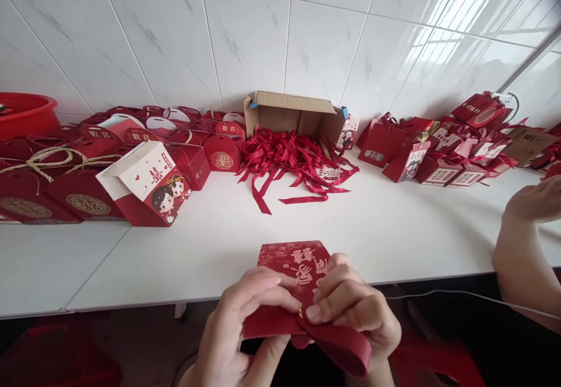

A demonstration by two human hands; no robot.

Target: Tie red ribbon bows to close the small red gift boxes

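A red gift box (pixel 274 254) with pale characters printed on it is held at the table's front edge, its far end over the white top. My left hand (pixel 245 322) grips its near left part, fingers on the upper face and thumb underneath. My right hand (pixel 362 308) is closed, thumb and forefinger pinching a dark red ribbon (pixel 344 343) beside a small gold piece (pixel 300 313) on the box. The ribbon curls in a loop below my right fingers. The parts of the box under my hands are hidden.
A cardboard box (pixel 298 102) spills red ribbons (pixel 289 159) at the back of the white table (pixel 210 258). Red gift boxes (pixel 92 203) stand at left by a red basin (pixel 26 112); more gift boxes (pixel 456 147) are at right. Another person's arm (pixel 521 246) rests at far right.
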